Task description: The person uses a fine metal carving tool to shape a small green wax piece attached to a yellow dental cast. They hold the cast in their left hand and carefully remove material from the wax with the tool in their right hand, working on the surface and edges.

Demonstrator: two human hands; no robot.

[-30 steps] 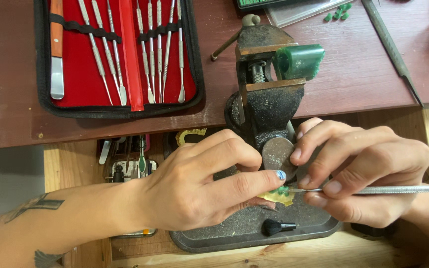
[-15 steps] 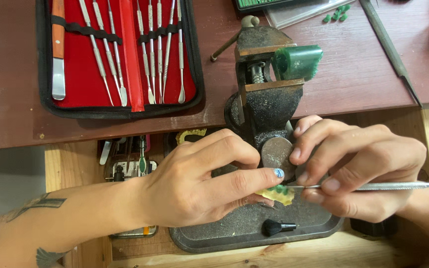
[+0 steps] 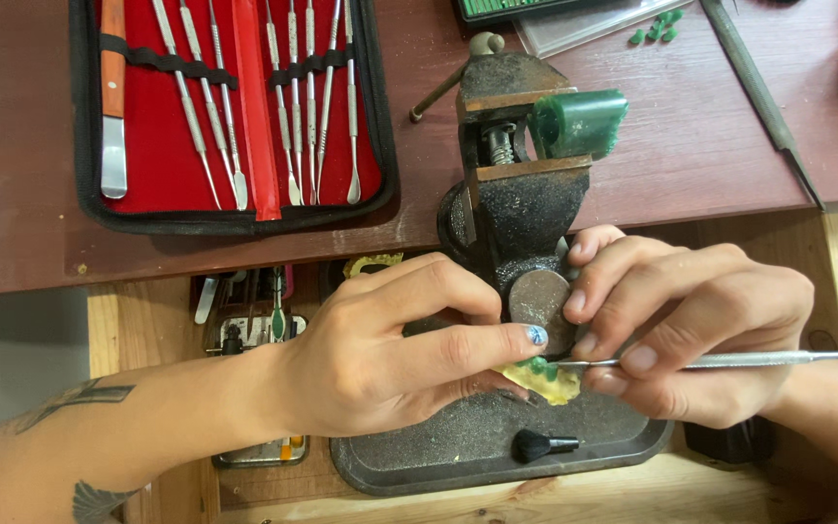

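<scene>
My left hand [image 3: 390, 349] pinches a small yellow piece with a green bit on it [image 3: 540, 378], just below the round end of a black bench vise [image 3: 521, 209]. My right hand [image 3: 700, 330] grips a thin metal carving tool [image 3: 729, 360] whose tip touches the green bit. A green block [image 3: 579, 121] sits clamped in the vise jaws. Both hands rest close together over a dark tray [image 3: 477, 446].
An open red-lined case of metal tools [image 3: 235, 107] lies on the brown bench top [image 3: 681, 155] at upper left. A long file [image 3: 763, 97] and small green bits [image 3: 654, 27] lie at upper right. A small black brush [image 3: 540, 445] lies in the tray. An open drawer with tools [image 3: 254, 311] is below.
Both hands stay nearly still over the tray; the tool tip and the yellow piece have shifted only slightly.
</scene>
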